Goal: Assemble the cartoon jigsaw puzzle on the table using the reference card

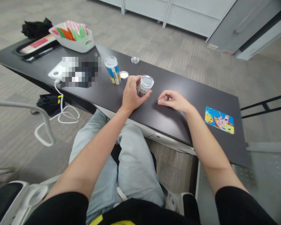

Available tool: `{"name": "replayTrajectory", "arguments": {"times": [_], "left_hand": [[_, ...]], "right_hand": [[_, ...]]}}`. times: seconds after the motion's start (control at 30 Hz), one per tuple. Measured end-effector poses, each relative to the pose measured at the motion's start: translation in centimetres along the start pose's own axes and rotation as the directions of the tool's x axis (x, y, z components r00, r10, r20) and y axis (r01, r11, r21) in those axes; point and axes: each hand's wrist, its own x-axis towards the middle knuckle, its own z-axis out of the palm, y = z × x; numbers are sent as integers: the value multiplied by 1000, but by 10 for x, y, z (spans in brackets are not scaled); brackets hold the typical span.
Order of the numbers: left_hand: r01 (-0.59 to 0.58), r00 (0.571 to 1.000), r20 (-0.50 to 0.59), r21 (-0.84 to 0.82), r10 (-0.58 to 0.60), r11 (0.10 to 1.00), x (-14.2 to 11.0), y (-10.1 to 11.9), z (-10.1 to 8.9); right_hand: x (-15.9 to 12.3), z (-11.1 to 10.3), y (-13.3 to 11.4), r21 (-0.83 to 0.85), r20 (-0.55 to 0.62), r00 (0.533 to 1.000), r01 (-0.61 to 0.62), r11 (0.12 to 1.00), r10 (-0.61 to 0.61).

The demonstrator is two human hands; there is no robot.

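My left hand [131, 95] is wrapped round a small clear jar [144, 85] with a colourful label, which is tilted over the dark desk [168, 115]. My right hand [174, 100] rests on the desk just right of the jar, its fingers pinched on a small thin pale piece [160, 100] that I cannot make out. A second, taller jar [113, 70] with a blue and yellow label stands upright to the left. A white lid [124, 74] lies beside that jar. A clear lid [135, 59] lies further back.
A finished cartoon puzzle card [219, 119] lies at the desk's right. A grey basket [76, 37] of coloured packets, a black tray [36, 47] and a white device [57, 72] with a trailing cable [61, 112] sit at the left. A chair armrest [25, 107] is below left.
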Motion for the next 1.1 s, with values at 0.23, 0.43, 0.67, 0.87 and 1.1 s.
{"name": "replayTrajectory", "arguments": {"times": [0.23,0.43,0.67,0.87,1.1], "left_hand": [[110,986,130,-71,-100,991,3,27,-11],[177,965,212,-107,-151,978,5,36,-16],[209,950,261,-117,-172,971,9,42,-17],[190,886,444,-93,-130,977,11,43,-18],[119,864,490,25,-116,993,15,40,-16]], "right_hand": [[26,8,-52,60,-502,859,145,988,-95],[49,20,-75,-68,-362,921,127,990,-143],[26,32,-54,-96,-459,887,18,995,-60],[15,51,-37,-186,-333,942,-22,982,-42],[-30,47,-65,-514,-343,906,40,857,-248]]}}
